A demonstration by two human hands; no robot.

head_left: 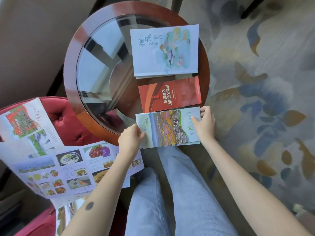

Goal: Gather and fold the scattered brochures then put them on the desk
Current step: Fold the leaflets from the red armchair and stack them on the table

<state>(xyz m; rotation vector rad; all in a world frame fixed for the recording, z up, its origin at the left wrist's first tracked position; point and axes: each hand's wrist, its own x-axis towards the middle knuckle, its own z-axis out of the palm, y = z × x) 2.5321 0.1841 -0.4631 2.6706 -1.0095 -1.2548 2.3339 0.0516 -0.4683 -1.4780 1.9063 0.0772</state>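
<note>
A folded green landscape brochure (167, 127) lies half on the near rim of the round glass table (71, 68), held at both short ends. My left hand (130, 137) grips its left end and my right hand (204, 124) grips its right end. Just beyond it on the table lie a folded red brochure (170, 94) and a pale blue illustrated booklet (164, 50). A large unfolded brochure with food photos (64, 169) is spread over the red chair at my left. Another unfolded sheet (25, 123) lies above it.
The red upholstered chair (71, 120) stands against the table's left side. My knees in light jeans (170, 193) are below the table edge. Patterned carpet (264, 99) covers the floor to the right. Dark furniture legs (252, 7) stand at the top right.
</note>
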